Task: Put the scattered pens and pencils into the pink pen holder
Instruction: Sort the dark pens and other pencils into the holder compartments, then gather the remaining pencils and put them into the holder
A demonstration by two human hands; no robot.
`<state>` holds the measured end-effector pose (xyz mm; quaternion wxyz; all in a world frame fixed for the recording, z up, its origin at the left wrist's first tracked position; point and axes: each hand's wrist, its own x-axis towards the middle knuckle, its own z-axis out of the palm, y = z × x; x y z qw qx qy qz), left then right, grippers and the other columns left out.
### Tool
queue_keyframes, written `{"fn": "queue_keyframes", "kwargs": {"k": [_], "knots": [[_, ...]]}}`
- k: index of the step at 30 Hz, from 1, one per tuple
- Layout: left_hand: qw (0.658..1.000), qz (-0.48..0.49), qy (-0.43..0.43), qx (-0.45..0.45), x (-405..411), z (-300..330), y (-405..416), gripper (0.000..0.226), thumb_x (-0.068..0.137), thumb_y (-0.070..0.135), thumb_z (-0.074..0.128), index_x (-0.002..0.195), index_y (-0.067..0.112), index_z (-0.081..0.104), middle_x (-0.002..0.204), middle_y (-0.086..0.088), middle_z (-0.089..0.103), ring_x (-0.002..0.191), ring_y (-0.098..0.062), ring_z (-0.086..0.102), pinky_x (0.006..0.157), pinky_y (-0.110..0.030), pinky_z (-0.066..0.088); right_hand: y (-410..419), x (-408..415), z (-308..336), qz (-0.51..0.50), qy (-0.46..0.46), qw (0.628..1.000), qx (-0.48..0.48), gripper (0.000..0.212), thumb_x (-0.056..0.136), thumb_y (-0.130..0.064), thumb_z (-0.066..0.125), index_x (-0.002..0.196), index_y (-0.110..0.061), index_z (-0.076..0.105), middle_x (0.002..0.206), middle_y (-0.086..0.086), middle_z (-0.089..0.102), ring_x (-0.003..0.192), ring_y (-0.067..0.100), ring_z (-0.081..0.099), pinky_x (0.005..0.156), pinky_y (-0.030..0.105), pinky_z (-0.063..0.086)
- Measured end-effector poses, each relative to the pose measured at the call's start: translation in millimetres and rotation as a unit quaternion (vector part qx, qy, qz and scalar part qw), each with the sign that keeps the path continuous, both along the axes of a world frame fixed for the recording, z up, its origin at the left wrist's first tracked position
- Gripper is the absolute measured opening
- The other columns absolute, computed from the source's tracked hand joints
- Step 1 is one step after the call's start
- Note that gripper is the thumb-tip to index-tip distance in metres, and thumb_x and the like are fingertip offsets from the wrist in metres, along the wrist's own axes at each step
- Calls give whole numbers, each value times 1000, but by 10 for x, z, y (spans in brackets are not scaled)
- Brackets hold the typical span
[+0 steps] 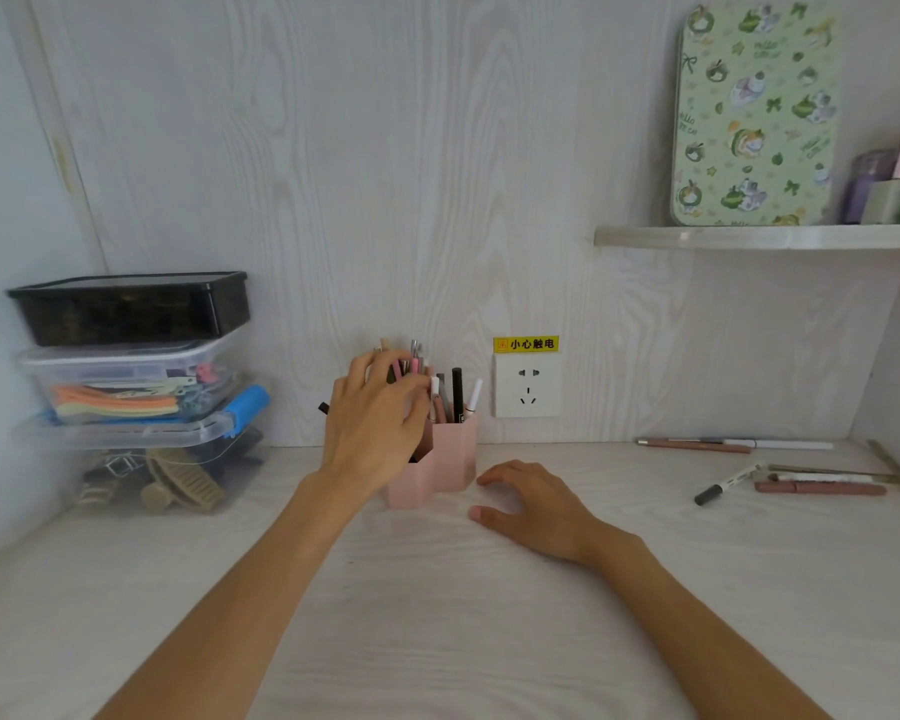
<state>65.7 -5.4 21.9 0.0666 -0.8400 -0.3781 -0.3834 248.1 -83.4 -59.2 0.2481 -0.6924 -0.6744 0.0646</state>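
Pale wood-grain panelling backs a white desk point(437, 615), and both bare arms reach forward across it. The left hand point(372, 423) is raised over the pink pen holder point(450, 457), which stands near the back wall. Its fingers point(411, 402) are bent and spread among the tops of the pens point(455, 394) standing in the holder; motion blur hides whether they actually pinch one, so I cannot tell. Something dark pokes out at the left edge of that hand, by the thumb side.

The right hand point(533, 504) rests palm down on the desk, just right of the holder. Its fingers are loosely bent and hold nothing; the fingertips lie close beside the holder's lower right wall, though whether they touch it is unclear.

Well off to the right of those fingers, loose pens still lie on the desk: a brown pencil point(697, 445) and a white pen point(785, 444) end to end near the back wall, and nearer, a black-capped marker point(726, 484) angled beside a pink pen point(822, 489) and a few more thin ones.

Right of the holder a wall socket point(527, 385) carries a yellow warning label point(526, 344). Far left of the left hand stands a stack of plastic boxes point(131, 387). Up on the right, a shelf point(749, 236) bears a green patterned tin point(754, 116).
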Motion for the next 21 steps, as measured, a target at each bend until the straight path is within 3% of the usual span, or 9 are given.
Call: {"fn": "queue_keyframes", "kwargs": {"k": [4, 7, 9, 12, 14, 17, 21], "knots": [[1000, 14, 12, -21, -23, 38, -92, 39, 88, 19, 55, 127, 23, 56, 143, 0, 38, 132, -23, 27, 101, -37, 29, -47, -9, 40, 1, 43, 999, -14, 46, 85, -49, 57, 125, -28, 51, 131, -10, 50, 123, 10, 41, 101, 22, 30], [991, -1, -132, -2, 15, -24, -303, 41, 83, 12, 61, 123, 19, 56, 132, 2, 50, 124, -19, 37, 96, -32, 34, -110, 105, 96, -19, 77, 997, 11, 37, 88, -34, 58, 124, -27, 53, 130, -5, 51, 125, 12, 40, 103, 22, 30], [982, -38, -183, 28, 97, -52, -428, 35, 80, 9, 62, 114, 19, 60, 119, 3, 59, 112, -15, 42, 90, -28, 36, -177, 254, 152, -49, 64, 996, 28, 34, 89, -27, 57, 123, -26, 54, 131, -2, 51, 127, 15, 37, 106, 25, 28], [981, -108, -155, 49, 336, -101, -560, 26, 78, 8, 63, 101, 21, 63, 104, 6, 62, 98, -13, 46, 85, -24, 38, -370, 570, 193, -86, 43, 995, 19, 33, 91, -19, 53, 124, -23, 54, 133, 1, 51, 129, 19, 37, 108, 29, 27], [982, -152, -115, 1, 585, -163, -675, 22, 81, 12, 62, 99, 24, 64, 105, 10, 61, 101, -12, 48, 81, -24, 40, -588, 859, 187, -130, 32, 991, 17, 33, 93, -17, 50, 125, -22, 52, 136, 2, 48, 131, 20, 35, 108, 28, 24], [976, -187, -49, -98, 990, -322, -828, 22, 87, 22, 58, 107, 30, 62, 115, 16, 57, 111, -7, 44, 80, -22, 38, -942, 1282, 169, -209, 19, 977, 46, 34, 95, -19, 46, 128, -21, 49, 138, 2, 47, 132, 21, 33, 106, 28, 24], [958, -211, 30, -193, 1533, -522, -920, 40, 88, 40, 56, 127, 29, 50, 134, 13, 48, 126, -7, 37, 96, -26, 37, -1338, 1760, 125, -346, -22, 936, 59, 42, 94, -24, 46, 134, -15, 42, 140, 9, 43, 134, 27, 30, 109, 35, 24]]}}
